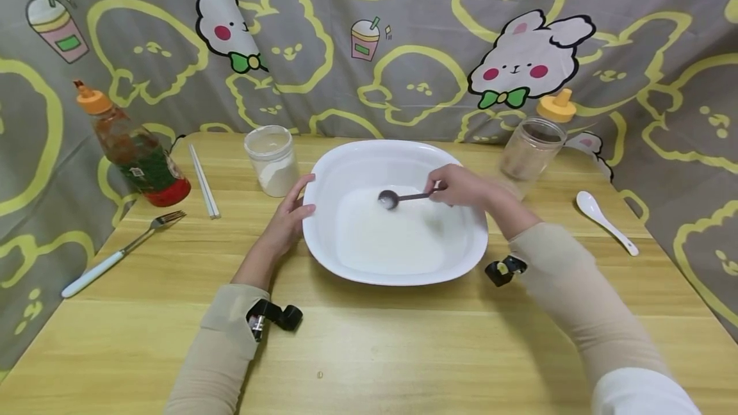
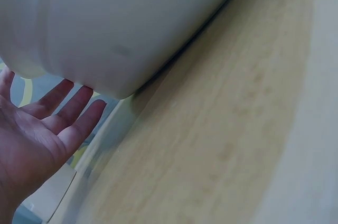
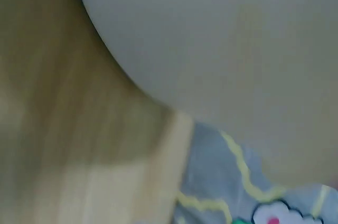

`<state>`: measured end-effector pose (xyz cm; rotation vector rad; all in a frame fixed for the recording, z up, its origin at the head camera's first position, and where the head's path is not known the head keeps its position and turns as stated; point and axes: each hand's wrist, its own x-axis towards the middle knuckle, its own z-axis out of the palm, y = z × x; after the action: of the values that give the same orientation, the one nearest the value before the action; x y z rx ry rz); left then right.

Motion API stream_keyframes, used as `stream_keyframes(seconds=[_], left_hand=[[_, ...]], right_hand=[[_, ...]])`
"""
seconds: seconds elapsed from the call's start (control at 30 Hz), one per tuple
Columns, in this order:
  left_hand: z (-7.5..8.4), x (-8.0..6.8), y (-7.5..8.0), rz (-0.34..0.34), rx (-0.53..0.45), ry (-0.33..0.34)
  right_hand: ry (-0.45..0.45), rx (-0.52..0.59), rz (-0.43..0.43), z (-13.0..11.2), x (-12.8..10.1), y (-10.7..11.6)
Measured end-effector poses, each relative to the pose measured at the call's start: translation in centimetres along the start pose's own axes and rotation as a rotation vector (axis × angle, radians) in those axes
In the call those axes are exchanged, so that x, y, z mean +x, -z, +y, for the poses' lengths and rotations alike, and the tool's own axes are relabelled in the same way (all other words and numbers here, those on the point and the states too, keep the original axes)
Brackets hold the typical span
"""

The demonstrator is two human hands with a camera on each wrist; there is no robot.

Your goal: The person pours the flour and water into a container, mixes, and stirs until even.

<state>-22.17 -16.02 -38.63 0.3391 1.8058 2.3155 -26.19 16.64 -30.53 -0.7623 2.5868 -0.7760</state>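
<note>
A white basin (image 1: 398, 279) stands mid-table with white contents (image 1: 392, 242) in its bottom. At its left side, my left hand (image 1: 286, 219) holds the rim; two fingertips lap over the edge, while other fingers (image 2: 74, 110) touch the outer wall from below in the left wrist view. Over the basin, my right hand (image 1: 461, 186) pinches the handle of a small dark measuring spoon (image 1: 389, 199). The spoon's round bowl hangs above or at the contents; exact contact is unclear. Mostly the basin's outer wall (image 3: 211, 49) fills the blurred right wrist view.
Left of the basin stand a jar of white powder (image 1: 277, 168) and a red sauce bottle (image 1: 141, 159), near chopsticks (image 1: 204, 181) and a fork (image 1: 123, 252). On the right are a clear jar (image 1: 530, 149), an orange-capped bottle (image 1: 557, 107) and a white spoon (image 1: 605, 223). A patterned curtain hangs behind.
</note>
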Motion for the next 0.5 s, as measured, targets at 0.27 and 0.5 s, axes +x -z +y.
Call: stream_keyframes(seconds=[0.27,0.5], left_hand=[[-0.1,0.0,0.1,-0.007,-0.003,0.001],[0.0,0.0,0.0,-0.001,-0.002,0.004]], right_hand=[[0.176,0.001,-0.038,-2.3,0.2,-3.0],[0.252,-0.159,0.078,-2.5,-2.6,-2.5]])
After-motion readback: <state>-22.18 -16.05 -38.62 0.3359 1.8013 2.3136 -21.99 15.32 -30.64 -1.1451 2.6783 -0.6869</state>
